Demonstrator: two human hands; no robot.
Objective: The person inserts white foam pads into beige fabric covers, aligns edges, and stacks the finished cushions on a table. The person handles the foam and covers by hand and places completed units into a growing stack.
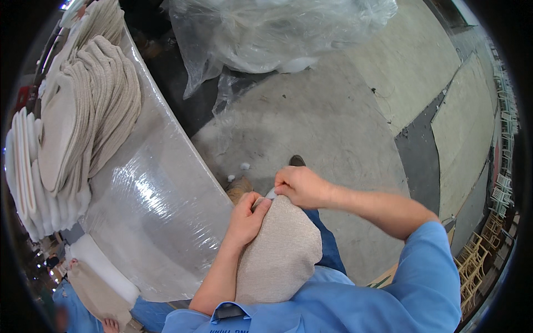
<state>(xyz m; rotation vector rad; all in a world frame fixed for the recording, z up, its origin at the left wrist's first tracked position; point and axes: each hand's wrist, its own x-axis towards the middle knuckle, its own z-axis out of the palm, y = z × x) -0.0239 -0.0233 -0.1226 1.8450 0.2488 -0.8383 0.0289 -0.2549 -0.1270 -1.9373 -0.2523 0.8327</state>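
Observation:
A beige woven fabric cushion cover (pixel 282 252) rests against my front, its upper edge held up by both hands. My left hand (pixel 247 219) is closed on the left side of that edge, thumb on top. Beside it, my right hand (pixel 302 186) pinches the edge with bent fingers. Between the hands a bit of white padding (pixel 271 193) pokes out at the edge. How much padding lies inside the cover is hidden.
A plastic-covered table (pixel 166 222) stands left, bearing stacked beige cushions (pixel 94 105) and white pads (pixel 28 172). At lower left a co-worker handles a beige cover (pixel 97 288) next to a white pad (pixel 105 266). Ahead lies a clear plastic bag (pixel 277 33); chair frames (pixel 480 266) line the right.

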